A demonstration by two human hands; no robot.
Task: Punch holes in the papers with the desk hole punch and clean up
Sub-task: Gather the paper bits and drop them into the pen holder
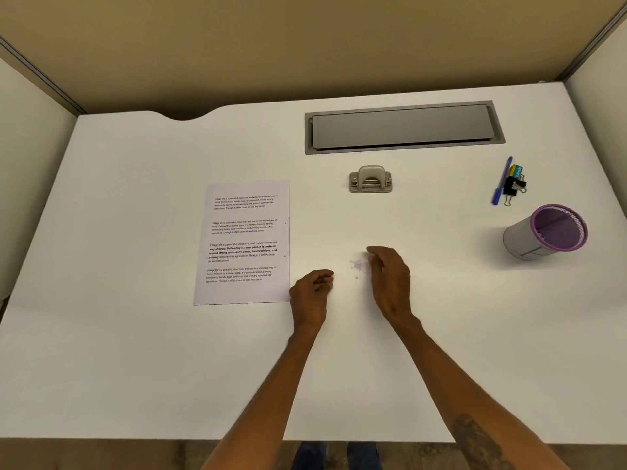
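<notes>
White desk [135,351], paper [242,242], hole punch [370,179] (grey), cup [546,234]

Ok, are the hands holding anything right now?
Cannot tell. The left hand is curled shut, contents hidden. The right hand pinches at the paper bits on the desk.

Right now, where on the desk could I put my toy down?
Bare spots: left of the printed white paper sheet, the near strip by the white desk's front edge, and between the grey metal hole punch and the purple mesh cup. It is crowded around the paper dots between both hands.
</notes>
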